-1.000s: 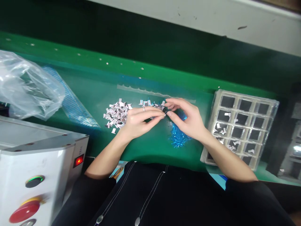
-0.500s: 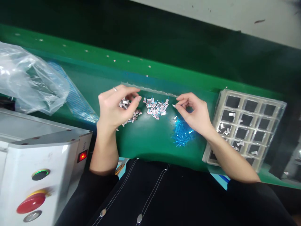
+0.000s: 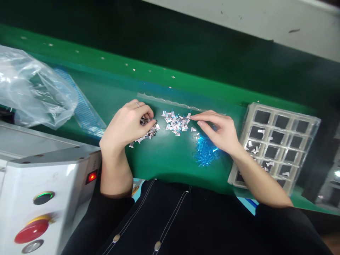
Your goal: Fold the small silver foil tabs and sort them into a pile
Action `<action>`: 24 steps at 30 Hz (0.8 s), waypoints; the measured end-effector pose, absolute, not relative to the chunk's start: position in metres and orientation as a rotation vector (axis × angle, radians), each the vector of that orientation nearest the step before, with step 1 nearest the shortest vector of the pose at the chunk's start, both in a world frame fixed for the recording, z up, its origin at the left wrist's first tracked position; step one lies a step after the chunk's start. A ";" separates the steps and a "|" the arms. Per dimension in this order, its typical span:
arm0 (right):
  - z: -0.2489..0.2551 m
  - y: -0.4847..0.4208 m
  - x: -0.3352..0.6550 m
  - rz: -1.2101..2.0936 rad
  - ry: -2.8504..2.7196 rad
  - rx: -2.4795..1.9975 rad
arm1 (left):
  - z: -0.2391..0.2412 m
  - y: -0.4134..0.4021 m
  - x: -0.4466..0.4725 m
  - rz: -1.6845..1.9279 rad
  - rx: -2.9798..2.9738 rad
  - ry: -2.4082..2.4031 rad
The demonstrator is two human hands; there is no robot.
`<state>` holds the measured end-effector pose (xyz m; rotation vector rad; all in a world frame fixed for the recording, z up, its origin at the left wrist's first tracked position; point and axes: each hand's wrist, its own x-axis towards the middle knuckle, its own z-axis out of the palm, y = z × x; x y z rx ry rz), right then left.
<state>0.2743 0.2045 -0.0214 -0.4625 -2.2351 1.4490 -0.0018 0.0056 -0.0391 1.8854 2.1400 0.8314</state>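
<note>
My left hand (image 3: 126,124) is bent over a pile of small white-and-grey flat pieces (image 3: 151,134) on the green mat (image 3: 159,159). Its thumb and fingertips come together at the pile's upper edge; whatever lies between them is too small to name. My right hand (image 3: 219,130) reaches in from the right, index finger stretched to the edge of a middle pile of small white pieces with blue strips (image 3: 176,123). A small gap shows between its thumb and index finger. One loose white piece (image 3: 193,129) lies below these fingertips. Blue film strips (image 3: 205,150) are heaped beneath the right palm.
On the right stands a clear compartment tray (image 3: 280,146), with white pieces in some cells. A machine (image 3: 66,184) with a red button (image 3: 32,231) is at the left front. Behind it lies a clear plastic bag (image 3: 39,88). A strip of clear tape (image 3: 170,101) crosses the mat.
My left hand has moved down and left onto the left pile. My right hand has let go of a small white piece, which now lies on the mat, and its index finger has reached leftward.
</note>
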 end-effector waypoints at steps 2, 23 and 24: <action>-0.022 0.204 0.275 1.447 -2.138 -0.529 | -0.039 0.006 -0.001 0.837 1.896 2.149; -0.029 0.242 0.290 1.905 -1.818 -0.802 | -0.027 0.020 0.026 1.147 1.817 2.137; -0.027 0.240 0.290 1.946 -1.813 -0.806 | -0.026 0.022 0.032 1.159 1.816 2.095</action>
